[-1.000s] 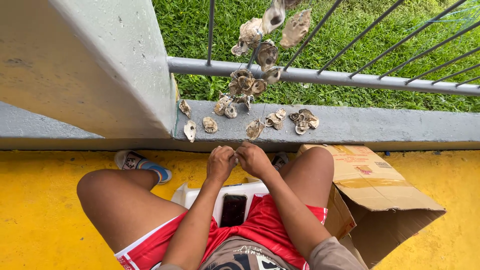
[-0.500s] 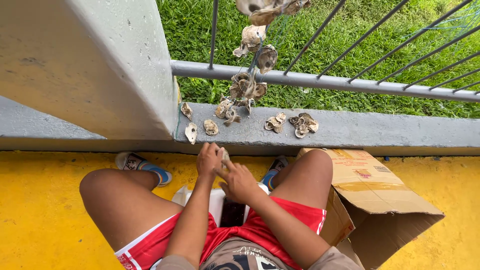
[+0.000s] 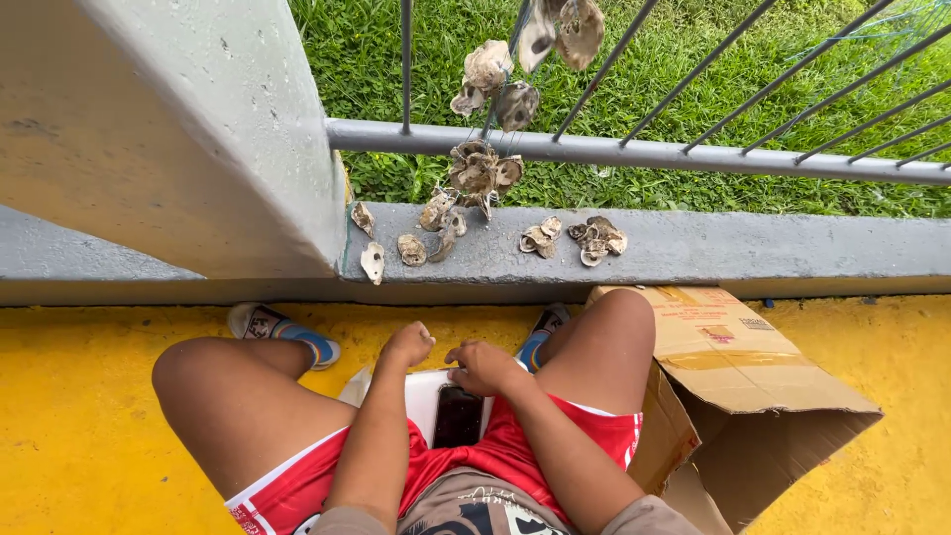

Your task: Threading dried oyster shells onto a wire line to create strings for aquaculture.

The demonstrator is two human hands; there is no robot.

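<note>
Down between the knees, the left hand [image 3: 406,347] is curled into a loose fist with the fingers tucked under; whether anything sits inside it cannot be told. Just to its right, the right hand [image 3: 483,367] bends narrow over the far edge of a white container [image 3: 424,401] on which a dark phone [image 3: 459,416] lies, fingertips touching or nearly touching the rim.

On the grey ledge [image 3: 792,248] farther off, loose oyster shells [image 3: 411,248] lie at the left, with a second small heap [image 3: 594,238] to the right. Above them a strung cluster of shells [image 3: 482,170] hangs against the metal railing [image 3: 644,152], more shells higher on the same line.

Such shells are probably light but rigid, rough and sharp-edged, and likely to chip; I would pinch one across its thicker hinge end, not the thin lip.

At the right, an open cardboard box [image 3: 733,357] rests by the thigh, its inside hidden. The cord is barely visible, the topmost shells are cut off by the frame, and the container's contents are masked by the phone and hands.
</note>
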